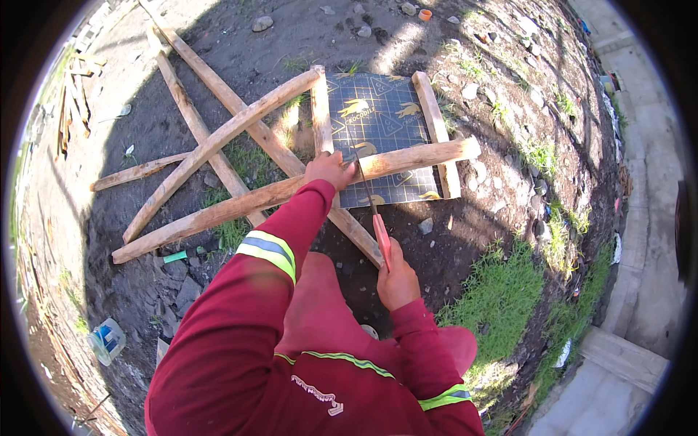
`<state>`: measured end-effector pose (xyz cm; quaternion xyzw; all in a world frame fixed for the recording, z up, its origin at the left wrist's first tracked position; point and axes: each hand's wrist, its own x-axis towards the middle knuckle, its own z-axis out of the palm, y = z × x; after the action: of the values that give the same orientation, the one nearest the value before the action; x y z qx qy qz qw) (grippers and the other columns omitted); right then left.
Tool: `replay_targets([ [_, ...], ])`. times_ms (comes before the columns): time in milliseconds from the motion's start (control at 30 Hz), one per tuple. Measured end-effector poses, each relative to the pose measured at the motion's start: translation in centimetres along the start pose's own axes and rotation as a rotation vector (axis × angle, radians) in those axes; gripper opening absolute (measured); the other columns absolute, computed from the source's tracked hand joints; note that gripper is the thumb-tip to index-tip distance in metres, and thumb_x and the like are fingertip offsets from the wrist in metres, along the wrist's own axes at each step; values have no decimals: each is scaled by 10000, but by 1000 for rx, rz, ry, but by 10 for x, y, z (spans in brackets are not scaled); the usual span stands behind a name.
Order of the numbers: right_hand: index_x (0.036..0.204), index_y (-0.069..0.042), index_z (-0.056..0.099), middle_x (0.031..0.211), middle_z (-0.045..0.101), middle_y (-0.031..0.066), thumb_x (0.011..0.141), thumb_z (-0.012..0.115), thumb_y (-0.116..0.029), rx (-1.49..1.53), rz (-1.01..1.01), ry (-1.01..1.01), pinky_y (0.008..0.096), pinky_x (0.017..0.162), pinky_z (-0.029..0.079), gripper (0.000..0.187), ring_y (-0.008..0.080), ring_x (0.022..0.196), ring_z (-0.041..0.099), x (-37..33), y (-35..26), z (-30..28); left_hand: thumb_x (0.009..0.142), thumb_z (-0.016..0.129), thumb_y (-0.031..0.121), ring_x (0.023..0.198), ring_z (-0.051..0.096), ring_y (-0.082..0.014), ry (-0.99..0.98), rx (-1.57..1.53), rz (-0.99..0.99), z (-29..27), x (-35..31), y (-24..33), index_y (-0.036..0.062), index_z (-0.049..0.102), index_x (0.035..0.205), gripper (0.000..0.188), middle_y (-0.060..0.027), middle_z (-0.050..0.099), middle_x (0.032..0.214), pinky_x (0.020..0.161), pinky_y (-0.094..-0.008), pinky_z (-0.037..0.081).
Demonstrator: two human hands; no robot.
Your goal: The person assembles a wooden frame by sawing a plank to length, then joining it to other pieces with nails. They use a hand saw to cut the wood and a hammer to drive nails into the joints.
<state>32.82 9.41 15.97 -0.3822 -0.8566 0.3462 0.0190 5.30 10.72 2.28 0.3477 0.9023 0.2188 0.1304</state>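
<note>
While clasping the pole (422, 160) in the left hand (331, 171), holding the handsaw (368, 190) against it.
Wrapping the right hand (399, 282) round the red handle (382, 236); bracing the pole over the black panel (379, 120), apparently not yet severed, with the cut unfinished.

Plastic container (107, 341) over at left, orange object (425, 14) far off, green grass patch (502, 291), concrete strip (647, 116) at right

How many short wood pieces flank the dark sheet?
2. One runs along the dark sheet's left edge, partly hidden by the left hand; the other along its right edge, crossed by the long pole. Any underneath would be hidden.
</note>
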Motion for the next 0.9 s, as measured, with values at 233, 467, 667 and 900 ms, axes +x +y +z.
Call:
replay_targets([
  [233, 1390, -81, 371, 926, 639, 281, 865, 554, -72, -59, 91, -17, 518, 706, 505, 556, 464, 840, 629, 19, -8, 3, 819, 595, 531, 899, 621, -373, 47, -13, 29, 0, -2, 2, 51, 641, 875, 485, -185, 623, 903, 786, -469, 495],
  [467, 1379, -42, 368, 944, 639, 270, 871, 563, -86, 0, -48, 49, 533, 699, 510, 546, 456, 799, 633, -6, 3, 3, 825, 589, 525, 898, 622, -358, 40, 7, 23, -2, -1, 2, 53, 643, 872, 477, -177, 626, 905, 786, -459, 495],
  [667, 1371, -43, 372, 940, 641, 270, 872, 564, -94, -45, 91, -15, 527, 706, 511, 537, 464, 802, 628, 2, 4, 1, 827, 589, 527, 907, 626, -348, 75, 11, 48, 4, -1, 0, 57, 651, 897, 480, -170, 629, 925, 783, -455, 493],
  [900, 1365, -64, 377, 910, 644, 282, 875, 562, -100, -29, 27, 21, 529, 687, 513, 525, 451, 815, 638, 16, 7, 9, 827, 587, 536, 918, 626, -356, -14, -2, 8, 0, 0, 1, 61, 654, 926, 490, -184, 630, 939, 813, -459, 490],
])
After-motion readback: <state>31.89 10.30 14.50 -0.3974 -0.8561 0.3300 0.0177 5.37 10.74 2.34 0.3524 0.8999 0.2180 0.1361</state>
